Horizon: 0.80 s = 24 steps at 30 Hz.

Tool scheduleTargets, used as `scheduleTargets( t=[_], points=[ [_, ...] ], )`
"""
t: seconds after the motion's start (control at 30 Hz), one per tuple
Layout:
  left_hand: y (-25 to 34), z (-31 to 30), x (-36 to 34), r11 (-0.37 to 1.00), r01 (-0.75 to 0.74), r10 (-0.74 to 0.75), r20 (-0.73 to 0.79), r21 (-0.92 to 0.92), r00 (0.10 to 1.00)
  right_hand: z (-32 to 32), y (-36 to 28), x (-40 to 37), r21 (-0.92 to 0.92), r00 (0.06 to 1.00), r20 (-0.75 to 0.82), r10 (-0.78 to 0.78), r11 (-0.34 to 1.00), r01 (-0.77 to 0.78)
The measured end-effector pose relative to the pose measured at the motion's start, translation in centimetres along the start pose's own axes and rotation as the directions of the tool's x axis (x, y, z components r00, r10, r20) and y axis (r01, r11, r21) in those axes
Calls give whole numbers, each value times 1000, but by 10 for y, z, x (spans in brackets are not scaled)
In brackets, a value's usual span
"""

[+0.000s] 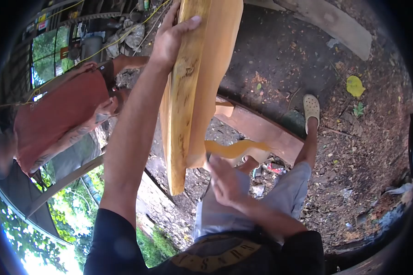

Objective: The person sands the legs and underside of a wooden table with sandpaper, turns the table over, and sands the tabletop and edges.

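A long piece of pale, yellowish wood (pixel 186 91) with dark marks stands lengthwise in front of me, its narrow end pointing toward my body. Near its top, my left hand (pixel 170 39) grips the left edge, thumb across the face. My right hand (pixel 225 181) is beside the lower right end, blurred, its fingers curled round something small and greyish that I cannot make out. Just beyond that hand lies a wavy orange-yellow wooden shape (pixel 238 149), partly hidden.
A reddish-brown plank (pixel 266 130) runs diagonally behind the work. On the left is another person in a red shirt (pixel 64 114). A foot in a beige clog (pixel 311 110) rests on the chip-strewn ground. A flat board (pixel 339 30) lies at upper right.
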<state>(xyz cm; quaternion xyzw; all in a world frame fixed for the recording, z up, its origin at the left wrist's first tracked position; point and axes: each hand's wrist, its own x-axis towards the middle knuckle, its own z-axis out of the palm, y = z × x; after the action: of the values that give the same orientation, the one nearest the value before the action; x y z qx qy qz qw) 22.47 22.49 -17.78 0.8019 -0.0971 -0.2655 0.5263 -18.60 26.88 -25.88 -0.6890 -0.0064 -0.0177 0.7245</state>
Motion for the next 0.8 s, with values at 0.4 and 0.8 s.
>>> scheduleTargets(
  t=[0.4,0.8],
  points=[
    [-2,4,1,1000,-21,21,-10,-21,1000,65,68,69,-345,966,-33,-255,910,229],
    [-17,-12,12,1000,-3,4,-67,11,998,-9,70,9,-268,584,807,-89,826,496]
  ],
)
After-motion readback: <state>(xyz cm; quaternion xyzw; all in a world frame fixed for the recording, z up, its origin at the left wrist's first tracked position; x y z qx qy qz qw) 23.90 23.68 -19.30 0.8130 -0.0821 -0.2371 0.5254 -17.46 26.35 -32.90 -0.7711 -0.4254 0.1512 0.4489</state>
